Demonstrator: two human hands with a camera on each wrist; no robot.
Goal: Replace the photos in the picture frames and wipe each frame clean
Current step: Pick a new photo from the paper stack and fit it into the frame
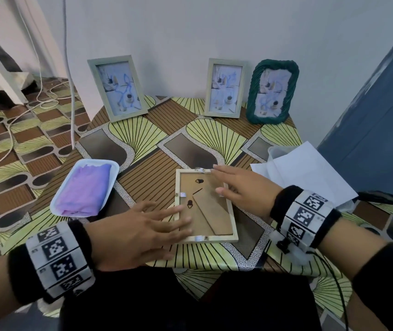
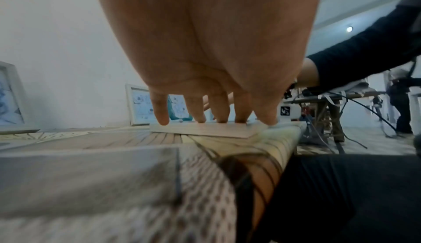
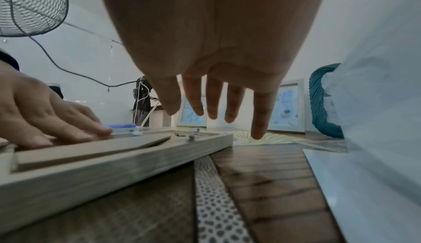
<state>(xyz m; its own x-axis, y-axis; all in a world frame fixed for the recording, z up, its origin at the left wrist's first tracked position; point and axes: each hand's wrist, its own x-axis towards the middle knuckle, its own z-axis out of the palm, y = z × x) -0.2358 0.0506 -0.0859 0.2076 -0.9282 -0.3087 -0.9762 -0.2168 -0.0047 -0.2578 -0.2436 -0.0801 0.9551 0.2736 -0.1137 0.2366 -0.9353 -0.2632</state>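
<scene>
A pale wooden picture frame [image 1: 234,225] lies face down near the table's front edge, its brown backing board [image 1: 205,194] and folded stand showing. My left hand [image 1: 140,231] lies flat with straight fingers pressing the frame's lower left part [image 2: 205,129]. My right hand [image 1: 240,187] hovers with spread straight fingers over the frame's upper right corner, holding nothing; the right wrist view shows the fingertips [image 3: 257,131] above the table beyond the frame [image 3: 114,158]. A folded purple cloth [image 1: 86,187] lies in a white tray [image 1: 55,203] to the left.
Three framed photos stand against the back wall: a pale frame [image 1: 116,88] at left, a pale frame [image 1: 225,88] and a green woven frame [image 1: 273,91] at right. White sheets of paper [image 1: 310,173] lie over a clear container [image 1: 277,151] at the right. Cables trail on the floor at left.
</scene>
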